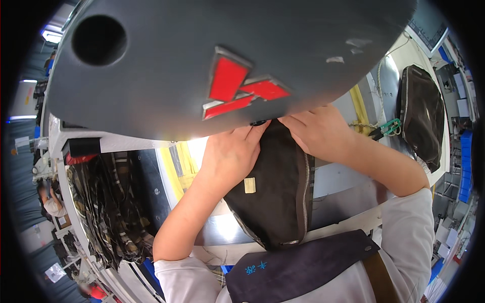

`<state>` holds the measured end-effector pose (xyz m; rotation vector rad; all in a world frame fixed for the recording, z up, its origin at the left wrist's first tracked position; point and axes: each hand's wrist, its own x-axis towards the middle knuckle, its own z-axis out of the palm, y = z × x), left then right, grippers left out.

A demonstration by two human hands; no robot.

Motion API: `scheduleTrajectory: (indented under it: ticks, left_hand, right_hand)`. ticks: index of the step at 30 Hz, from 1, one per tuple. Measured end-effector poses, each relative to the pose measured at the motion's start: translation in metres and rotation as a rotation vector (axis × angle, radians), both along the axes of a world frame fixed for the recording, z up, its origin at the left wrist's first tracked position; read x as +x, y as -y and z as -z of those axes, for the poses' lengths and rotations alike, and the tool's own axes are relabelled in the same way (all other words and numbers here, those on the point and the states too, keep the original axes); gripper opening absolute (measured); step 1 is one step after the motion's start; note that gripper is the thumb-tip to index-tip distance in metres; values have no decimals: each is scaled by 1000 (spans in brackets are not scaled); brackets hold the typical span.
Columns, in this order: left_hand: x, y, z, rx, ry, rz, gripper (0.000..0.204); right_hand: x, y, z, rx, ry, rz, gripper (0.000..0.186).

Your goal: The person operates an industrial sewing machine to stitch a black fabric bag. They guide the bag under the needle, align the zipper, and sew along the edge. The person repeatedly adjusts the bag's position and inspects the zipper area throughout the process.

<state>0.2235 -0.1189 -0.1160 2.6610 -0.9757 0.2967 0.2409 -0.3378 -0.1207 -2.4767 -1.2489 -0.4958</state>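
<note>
A dark brown fabric bag piece point(273, 192) lies lengthwise in front of me, its narrow far end going under the grey sewing machine head point(166, 81). Along its right side runs a metal zipper point(306, 197), and a small pale yellow patch point(250, 185) sits on its left part. My left hand point(230, 159) grips the left edge near the far end, fingers closed together on the fabric. On the opposite edge, my right hand point(323, 132) has its fingers bent and pressed onto the cloth. The machine head partly hides the fingertips and the sewing spot.
Strips of plaid fabric point(108, 202) hang in a heap at the left. To the right lie green-handled snips point(390, 127) and another brown zippered bag point(423, 116). A screen point(427, 30) stands at the far right. Another person point(53, 204) is at the far left.
</note>
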Motion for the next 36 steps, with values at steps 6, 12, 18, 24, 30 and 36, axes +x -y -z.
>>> scheduleTrajectory:
  ticks: [6,12,18,24,30,36]
  left_hand:
    - [-3,1,0,-2,19,-7,43]
    - [-7,5,-7,-9,-29,-15,44]
    - [-17,17,-23,-26,7,-10,45]
    - [-31,31,-17,-81,14,-51,49]
    - [-42,60,-9,61,140,-146,50]
    - [-43,77,-15,193,143,-236,51]
  right_hand:
    - [-3,-1,2,-13,17,14,32]
    - [-2,0,3,4,18,15,29]
    - [-2,-1,0,58,9,21,30]
    - [0,0,5,180,-10,22,34]
    - [5,0,7,246,-57,27,34]
    - [9,1,5,242,-137,25,37]
